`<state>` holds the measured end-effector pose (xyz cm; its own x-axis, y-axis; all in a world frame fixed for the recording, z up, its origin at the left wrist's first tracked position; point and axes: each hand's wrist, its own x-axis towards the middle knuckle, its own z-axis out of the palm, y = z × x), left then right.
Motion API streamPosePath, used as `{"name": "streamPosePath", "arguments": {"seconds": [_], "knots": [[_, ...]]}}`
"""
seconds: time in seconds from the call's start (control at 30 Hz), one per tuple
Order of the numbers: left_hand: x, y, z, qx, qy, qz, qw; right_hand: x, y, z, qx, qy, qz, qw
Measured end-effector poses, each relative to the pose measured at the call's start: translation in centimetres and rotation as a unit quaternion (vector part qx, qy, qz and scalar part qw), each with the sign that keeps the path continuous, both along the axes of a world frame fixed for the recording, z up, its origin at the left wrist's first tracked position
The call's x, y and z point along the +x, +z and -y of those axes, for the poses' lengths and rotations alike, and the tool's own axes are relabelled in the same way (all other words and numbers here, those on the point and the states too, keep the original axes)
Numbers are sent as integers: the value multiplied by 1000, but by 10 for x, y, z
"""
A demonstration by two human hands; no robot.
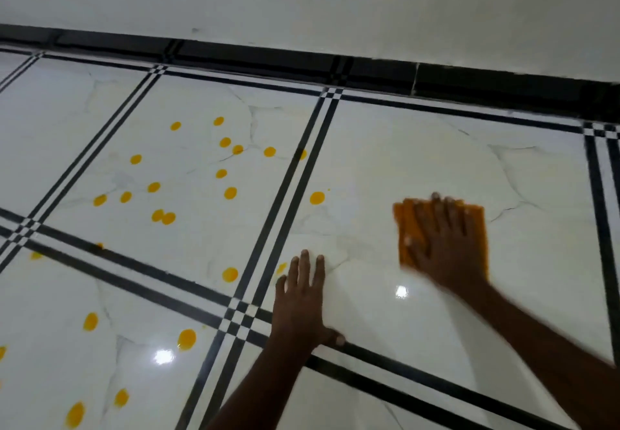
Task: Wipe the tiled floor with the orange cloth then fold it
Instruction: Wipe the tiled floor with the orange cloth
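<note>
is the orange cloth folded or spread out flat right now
Looks folded into a flat pad: the orange cloth shows a compact rectangle under the right hand's straight fingers. Layers are too blurred to confirm.

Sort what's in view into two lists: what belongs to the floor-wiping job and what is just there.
Part of the job:
- orange cloth, flat under the right hand
- tiled floor
- yellow spots scattered on the tiles
- left hand, flat on a tile

Just there:
- black skirting along the wall
- white wall
</note>
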<state>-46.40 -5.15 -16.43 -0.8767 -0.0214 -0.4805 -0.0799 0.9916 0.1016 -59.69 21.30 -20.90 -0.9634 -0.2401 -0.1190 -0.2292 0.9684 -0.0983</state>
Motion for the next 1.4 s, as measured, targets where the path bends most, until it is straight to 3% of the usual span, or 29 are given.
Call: {"name": "streamPosePath", "arguments": {"seconds": [0.1, 0.17, 0.27, 0.4, 0.53, 0.63, 0.77, 0.9, 1.03, 1.13, 1.27, 1.33, 1.4], "knots": [[1, 3, -4, -10, 5, -22, 1000, -75, 14, 49, -38, -70, 31, 996], [9, 2, -3, -1, 52, -30, 998, -88, 6, 111, -42, -10, 37, 998], [38, 1, 0, 21, 122, -56, 991, -36, -3, 178, -18, 135, -2, 991], [65, -3, 9, 23, 128, -66, 989, 10, 0, 127, -21, 190, -5, 981], [69, -7, 17, 32, 131, -59, 989, -34, 0, 67, 20, 66, 12, 998], [67, -2, 15, 47, 141, -50, 988, -77, 9, 113, -9, 19, 32, 999], [77, -7, 21, 55, 127, -89, 986, -18, 1, 213, 12, 178, -6, 984], [96, -4, 36, 51, 146, -83, 984, 43, 2, 168, -2, 280, -3, 960], [109, -7, 47, 45, 150, -82, 984, -6, 1, 103, 27, 162, -8, 986], [104, -9, 46, 45, 153, -81, 984, -42, 9, 143, -10, 92, 2, 996], [111, -12, 49, 42, 191, -70, 978, 25, 2, 235, -22, 235, -29, 971], [117, -9, 50, 40, 211, -69, 974, 68, 3, 225, -14, 307, -6, 951], [120, -7, 50, 41, 214, -69, 973, 77, 2, 179, -12, 314, -4, 949]]}}
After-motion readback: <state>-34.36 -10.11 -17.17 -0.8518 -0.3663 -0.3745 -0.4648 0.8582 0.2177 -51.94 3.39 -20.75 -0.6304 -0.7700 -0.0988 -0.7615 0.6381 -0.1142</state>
